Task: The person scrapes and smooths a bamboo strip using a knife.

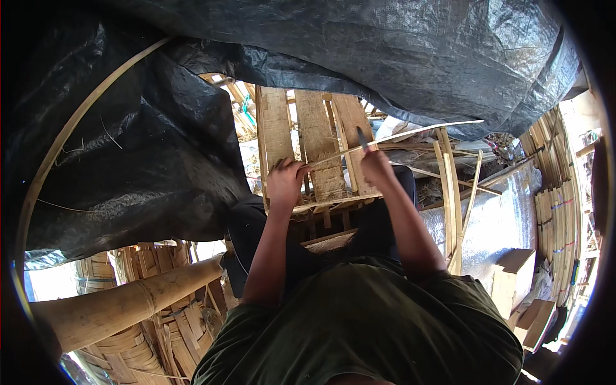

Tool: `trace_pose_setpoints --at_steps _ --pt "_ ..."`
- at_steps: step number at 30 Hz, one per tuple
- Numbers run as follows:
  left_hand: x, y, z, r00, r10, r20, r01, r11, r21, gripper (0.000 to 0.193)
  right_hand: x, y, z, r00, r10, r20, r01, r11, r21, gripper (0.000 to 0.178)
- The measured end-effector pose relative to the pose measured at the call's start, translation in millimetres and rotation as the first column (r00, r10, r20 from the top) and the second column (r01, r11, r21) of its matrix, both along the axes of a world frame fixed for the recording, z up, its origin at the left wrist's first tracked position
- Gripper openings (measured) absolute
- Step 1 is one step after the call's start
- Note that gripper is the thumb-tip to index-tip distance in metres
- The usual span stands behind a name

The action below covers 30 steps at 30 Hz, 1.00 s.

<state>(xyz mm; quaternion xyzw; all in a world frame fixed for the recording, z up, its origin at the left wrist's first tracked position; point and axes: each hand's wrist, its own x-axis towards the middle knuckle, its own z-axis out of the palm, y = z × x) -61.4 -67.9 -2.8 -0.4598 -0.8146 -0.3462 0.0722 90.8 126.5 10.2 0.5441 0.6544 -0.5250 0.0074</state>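
Observation:
A long, thin pale bamboo strip (423, 130) slants across a low bench of rough wooden slats (316, 115). At the strip's left end, my left hand (285, 183) is closed on it, thumb and fingers pressed together above the bench. My right hand (377, 171), a forearm's width or more away to the right, grips a knife (362, 137) whose dark blade points up and away from me. The blade meets or crosses the strip; whether it cuts in cannot be seen. Past the knife, the strip runs on freely to the far right. The knife's handle is hidden in my fist.
Black tarpaulin (398, 45) hangs across the far side and left. A thick bamboo pole (141, 298) lies at lower left, near bundled split bamboo (112, 333). Loose bamboo strips (451, 205) stand to my right, beside silvery sheeting (510, 205), cardboard boxes (513, 276) and stacked bamboo strips (555, 205).

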Motion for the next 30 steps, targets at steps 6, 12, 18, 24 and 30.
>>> trace_pose_setpoints --at_steps 6,12,18,24,30 --pt "-3 -4 -2 0.999 -0.023 -0.034 0.025 0.998 0.054 0.016 -45 -91 13 0.970 0.229 -0.080 -0.235 0.969 -0.082 0.032" --pt "-1 0 1 1.000 -0.011 0.010 0.011 0.999 0.037 0.014 -50 -78 23 0.971 -0.143 -0.189 0.000 0.798 -0.603 0.033" --pt "1 0 5 1.000 0.014 -0.008 -0.014 1.000 0.000 0.013 -43 -63 -3 0.857 -0.374 -0.355 0.082 0.777 -0.624 0.032" --pt "2 -1 5 1.000 0.020 -0.007 -0.020 1.000 -0.006 0.015 -48 -59 -13 0.905 0.158 -0.395 0.031 0.901 0.432 0.025" --pt "0 -2 4 1.000 0.001 0.019 -0.001 1.000 -0.010 0.017 -56 -48 2 0.904 0.372 -0.212 -0.197 0.801 0.566 0.027"
